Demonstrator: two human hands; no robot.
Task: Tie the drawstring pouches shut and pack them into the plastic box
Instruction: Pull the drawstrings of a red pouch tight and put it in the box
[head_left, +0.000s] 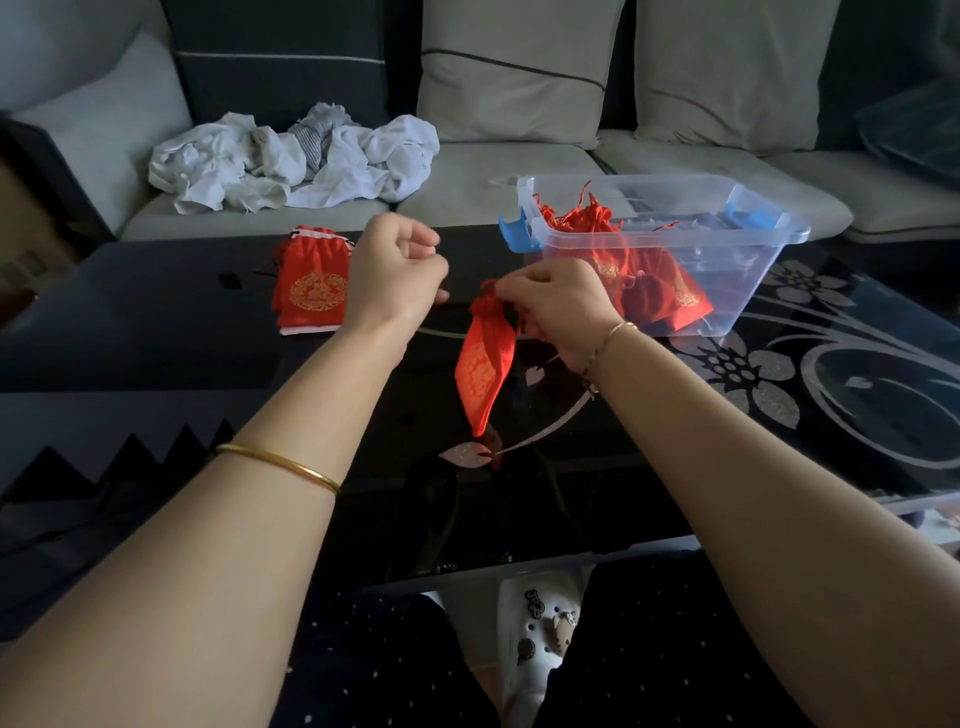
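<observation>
Head view: right hand pinches the cinched neck of the red pouch, whose long axis hangs downward, just left of the plastic box; this hand is nearer the box. Left hand is fisted; whether it holds a cord cannot be told.

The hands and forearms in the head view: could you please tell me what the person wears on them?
Both forearms are bare, with no sleeves, and neither the left hand nor the right hand is gloved. The left forearm carries a plain, smooth gold bangle. The right wrist carries a thin gold chain bracelet.
</observation>
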